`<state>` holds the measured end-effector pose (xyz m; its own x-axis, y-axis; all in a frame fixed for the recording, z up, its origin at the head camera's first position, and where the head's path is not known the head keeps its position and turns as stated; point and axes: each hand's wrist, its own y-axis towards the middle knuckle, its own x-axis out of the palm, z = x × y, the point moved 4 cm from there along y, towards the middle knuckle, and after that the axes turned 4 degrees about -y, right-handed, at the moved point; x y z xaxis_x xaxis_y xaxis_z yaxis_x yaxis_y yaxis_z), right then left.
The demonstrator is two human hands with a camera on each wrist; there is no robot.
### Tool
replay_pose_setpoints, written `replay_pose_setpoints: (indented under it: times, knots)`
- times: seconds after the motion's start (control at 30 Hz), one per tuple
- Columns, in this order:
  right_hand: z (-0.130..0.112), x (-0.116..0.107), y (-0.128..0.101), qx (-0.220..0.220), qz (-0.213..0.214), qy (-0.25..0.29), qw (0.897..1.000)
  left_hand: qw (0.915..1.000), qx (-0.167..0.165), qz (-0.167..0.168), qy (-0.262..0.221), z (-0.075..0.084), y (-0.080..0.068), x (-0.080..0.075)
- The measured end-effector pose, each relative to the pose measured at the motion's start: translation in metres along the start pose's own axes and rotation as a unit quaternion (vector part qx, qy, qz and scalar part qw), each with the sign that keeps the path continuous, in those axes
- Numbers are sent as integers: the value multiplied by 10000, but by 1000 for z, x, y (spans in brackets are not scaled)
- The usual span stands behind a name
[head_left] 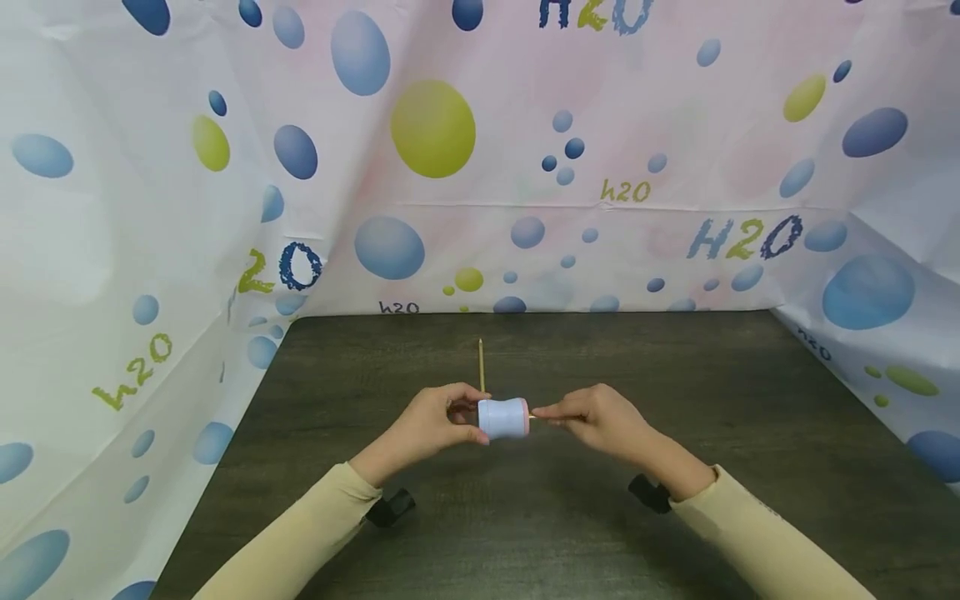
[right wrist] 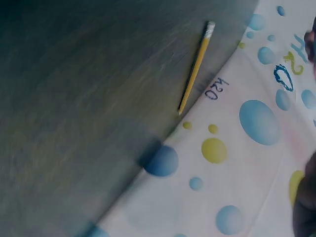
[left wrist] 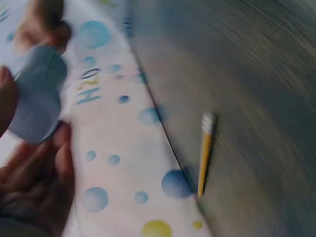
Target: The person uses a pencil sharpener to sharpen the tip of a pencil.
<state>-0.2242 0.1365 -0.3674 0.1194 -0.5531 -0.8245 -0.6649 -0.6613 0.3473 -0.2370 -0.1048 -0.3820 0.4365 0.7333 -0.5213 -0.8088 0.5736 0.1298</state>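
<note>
1. Open dark wood-grain table (head_left: 750,400) is seen all around the hands, walled by a bubble-print backdrop (head_left: 450,208).
2. One pale blue, waisted sharpener (head_left: 503,418) is held above mid-table, gripped by the curled left hand (head_left: 431,425).
3. A pencil tip is pinched at its end by the right hand (head_left: 600,418).
4. One yellow pencil (head_left: 481,365) lies behind.
</note>
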Motion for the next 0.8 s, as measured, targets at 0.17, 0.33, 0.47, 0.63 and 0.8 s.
replay_pose_setpoints:
  times: [0.17, 0.33, 0.47, 0.63, 0.8]
  knots:
    - [18, 1, 3, 1429, -1014, 1629, 9709, 9423, 2151, 841, 2425, 14, -8, 8]
    - [22, 3, 4, 1534, -880, 1653, 9703, 9261, 2430, 1109, 2664, 16, -8, 9]
    - [16, 1, 4, 1422, -559, 1273, 9800, 9639, 1654, 776, 1938, 13, -3, 7]
    - [0, -9, 5, 236, 311, -534, 9978, 9989, -152, 262, -360, -3, 3, 2]
    - [-10, -13, 3, -969, 1239, -1972, 9677, 9669, -1584, -447, -1950, -17, 4, 2]
